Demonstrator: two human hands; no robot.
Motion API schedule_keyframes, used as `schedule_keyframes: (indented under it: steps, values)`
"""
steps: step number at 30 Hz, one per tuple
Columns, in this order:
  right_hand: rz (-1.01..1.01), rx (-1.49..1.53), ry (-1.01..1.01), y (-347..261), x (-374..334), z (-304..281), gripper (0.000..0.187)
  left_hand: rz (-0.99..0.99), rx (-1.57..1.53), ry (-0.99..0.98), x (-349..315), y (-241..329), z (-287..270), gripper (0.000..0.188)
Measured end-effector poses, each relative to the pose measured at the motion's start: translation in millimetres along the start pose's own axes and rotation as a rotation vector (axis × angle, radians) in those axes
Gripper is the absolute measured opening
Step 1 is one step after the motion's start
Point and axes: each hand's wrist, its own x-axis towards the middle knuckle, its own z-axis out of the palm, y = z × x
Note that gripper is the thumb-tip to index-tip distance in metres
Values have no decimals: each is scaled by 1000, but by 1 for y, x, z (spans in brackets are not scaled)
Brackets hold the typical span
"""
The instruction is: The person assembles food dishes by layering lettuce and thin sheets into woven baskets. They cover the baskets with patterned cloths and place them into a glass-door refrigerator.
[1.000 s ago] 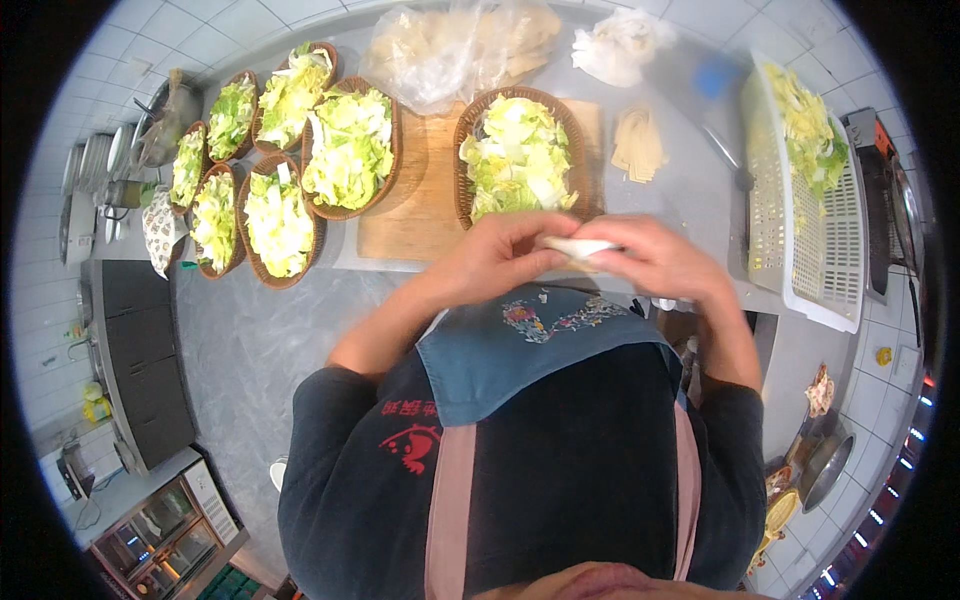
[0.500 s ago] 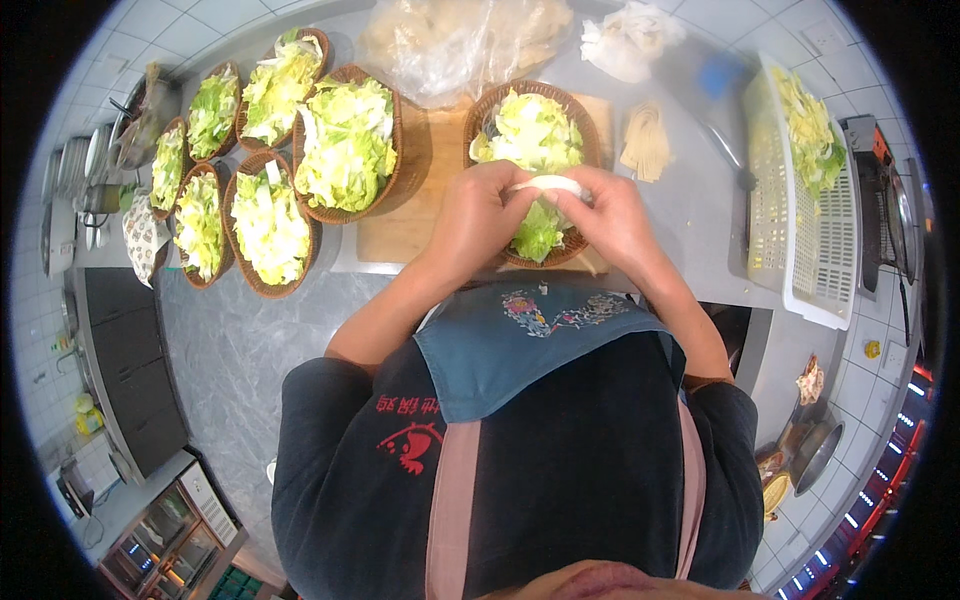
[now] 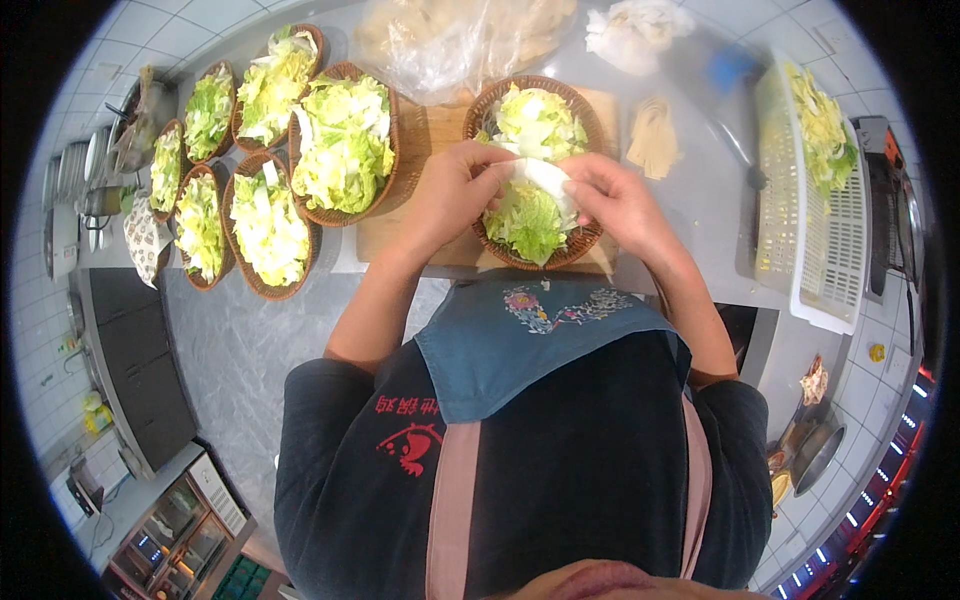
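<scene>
Between my two hands is a pale green cabbage leaf (image 3: pixel 535 225), its broad white rib toward the top. My left hand (image 3: pixel 455 195) pinches one side of the rib with thumb and fingers, and my right hand (image 3: pixel 620 205) pinches the other. Just below lies a round brown wicker basket (image 3: pixel 597 128) on a wooden board (image 3: pixel 385 235). Torn yellow-green cabbage pieces (image 3: pixel 540 122) fill the far part of this basket. The held leaf covers its near part, so I cannot tell whether the two touch.
Several wicker baskets of torn cabbage (image 3: pixel 345 145) stand at the left. A clear plastic bag (image 3: pixel 440 50) lies behind the board. Flat beige strips (image 3: pixel 654 140) and a crumpled white cloth or bag (image 3: pixel 637 35) are farther right. A white perforated crate (image 3: pixel 830 250) holds more leaves.
The white rib, earlier bunched narrowly between my fingertips, now shows wider, with the green leaf spread below it. My hands are slightly farther apart.
</scene>
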Motion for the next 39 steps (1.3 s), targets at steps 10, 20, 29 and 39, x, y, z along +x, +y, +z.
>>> schedule_keyframes:
  steps: [10, 20, 29, 39]
  values:
    - [-154, -193, 111, 19, 9, -14, 16, 105, 139, 36, 16, -20, -2, 15]
    - [-174, -442, 87, -5, -11, -10, 21, 43, 53, 73, 8, -29, -3, 21]
    - [-212, -491, 153, 4, -7, 3, 21, 25, -99, 57, 8, -33, 1, 14]
    - [-303, -641, 183, -1, -10, 0, 18, 54, 187, 138, 2, -36, 9, 11]
